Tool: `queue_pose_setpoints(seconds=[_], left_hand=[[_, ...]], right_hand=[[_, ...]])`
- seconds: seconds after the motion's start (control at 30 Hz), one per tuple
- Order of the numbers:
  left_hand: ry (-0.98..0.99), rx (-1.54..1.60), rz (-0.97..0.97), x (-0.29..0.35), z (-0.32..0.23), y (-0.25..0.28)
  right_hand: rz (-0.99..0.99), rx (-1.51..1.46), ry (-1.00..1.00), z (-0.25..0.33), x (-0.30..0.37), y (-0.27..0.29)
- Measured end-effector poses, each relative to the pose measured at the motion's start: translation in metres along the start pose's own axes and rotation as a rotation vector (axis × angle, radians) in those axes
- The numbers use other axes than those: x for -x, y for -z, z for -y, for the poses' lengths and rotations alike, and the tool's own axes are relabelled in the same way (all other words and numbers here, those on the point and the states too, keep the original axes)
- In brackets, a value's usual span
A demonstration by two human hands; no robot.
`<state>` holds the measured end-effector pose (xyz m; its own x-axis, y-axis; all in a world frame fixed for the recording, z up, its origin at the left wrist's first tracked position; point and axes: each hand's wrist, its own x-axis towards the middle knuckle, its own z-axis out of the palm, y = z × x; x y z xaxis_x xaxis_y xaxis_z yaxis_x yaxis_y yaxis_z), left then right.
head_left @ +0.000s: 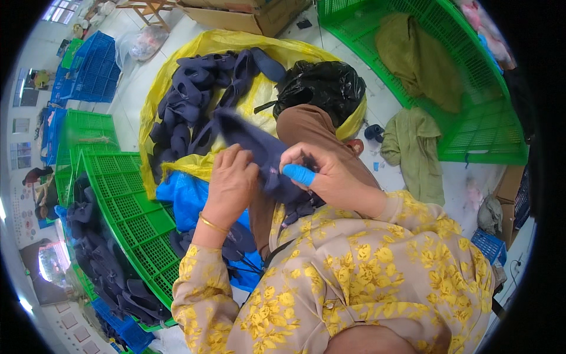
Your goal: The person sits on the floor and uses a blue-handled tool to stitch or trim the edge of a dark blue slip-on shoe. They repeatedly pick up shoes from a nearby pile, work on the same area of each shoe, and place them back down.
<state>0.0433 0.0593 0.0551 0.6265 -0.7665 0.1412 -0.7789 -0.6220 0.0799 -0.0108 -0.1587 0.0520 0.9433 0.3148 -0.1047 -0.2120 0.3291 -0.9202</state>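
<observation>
A navy fabric shoe (250, 138), slightly blurred, is held up above my lap. My left hand (233, 177), with a gold bangle at the wrist, has its fingers closed on the shoe's left edge. Across from it, my right hand (321, 175) pinches the other side, with blue tape (299, 174) wrapped round the thumb. Whether anything small sits between those right fingers is hidden. Beyond my hands, several similar navy shoes (191, 88) lie heaped on a yellow plastic sheet (265, 44).
A black plastic bag (321, 88) rests on the yellow sheet. One green crate (130, 212) stands at my left, with navy pieces (100, 253) beside it. Another green crate (495, 127) is at the far right, holding olive cloth (418, 62). Cardboard boxes (236, 17) stand at the back.
</observation>
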Motion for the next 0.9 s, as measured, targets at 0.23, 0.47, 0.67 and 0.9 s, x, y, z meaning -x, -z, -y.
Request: queue_pose_setpoints(seconds=[0.23, 0.47, 0.67, 0.9], left_hand=[[0.488, 0.56, 0.08, 0.005, -0.055, -0.028], [0.437, 0.868, 0.235, -0.003, -0.063, -0.021], [1.016, 1.202, 0.127, -0.013, -0.009, -0.038], [1.057, 1.445, 0.172, -0.022, 0.01, -0.055]], right_hand=[[-0.134, 0.235, 0.058, 0.009, 0.007, 0.017], [-0.272, 0.092, -0.212, -0.063, 0.022, 0.047], [-0.268, 0.035, -0.251, -0.069, 0.021, 0.047], [-0.3, 0.074, -0.309, -0.063, 0.024, 0.048]])
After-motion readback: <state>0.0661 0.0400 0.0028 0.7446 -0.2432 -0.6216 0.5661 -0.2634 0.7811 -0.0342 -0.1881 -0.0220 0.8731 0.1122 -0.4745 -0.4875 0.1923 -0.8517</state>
